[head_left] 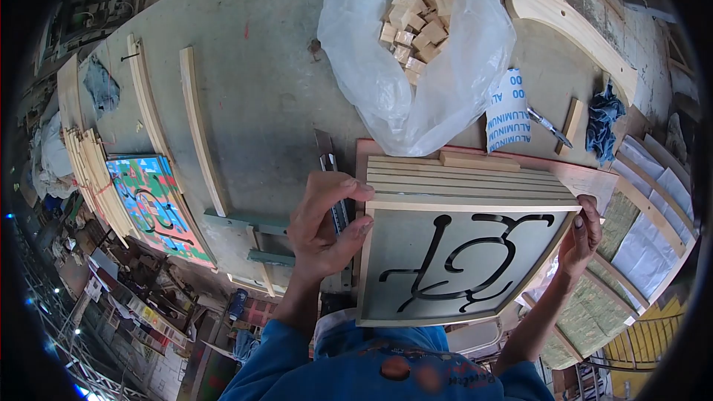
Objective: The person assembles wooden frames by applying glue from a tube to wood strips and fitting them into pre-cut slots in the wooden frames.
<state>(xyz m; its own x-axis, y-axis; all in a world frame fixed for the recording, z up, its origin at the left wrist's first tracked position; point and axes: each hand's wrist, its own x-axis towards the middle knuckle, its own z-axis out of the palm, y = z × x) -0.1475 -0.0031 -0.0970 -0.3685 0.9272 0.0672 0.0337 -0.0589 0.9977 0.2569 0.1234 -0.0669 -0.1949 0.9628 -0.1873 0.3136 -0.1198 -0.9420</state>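
Observation:
A framed panel [405,241], pale grey with black curved slots and a light wood border, lies in front of my body. It is the uppermost of a stack of similar wooden frames [468,184], whose edges show along the far side. My left hand [324,226] has its thumb and index finger at the panel's far left corner. At the far right corner, the fingers of my right hand [580,236] grip the border. A small wood strip [479,161] rests at the back of the stack, and a reddish board [594,186] shows beneath it.
Beyond the stack, a plastic bag [349,52] holds several wood blocks [416,22]. Sandpaper [509,115], a pen [548,126] and a dark cloth [604,120] lie right. Leftward on the table [256,74] are wood strips [199,119] and a colourful panel [152,204].

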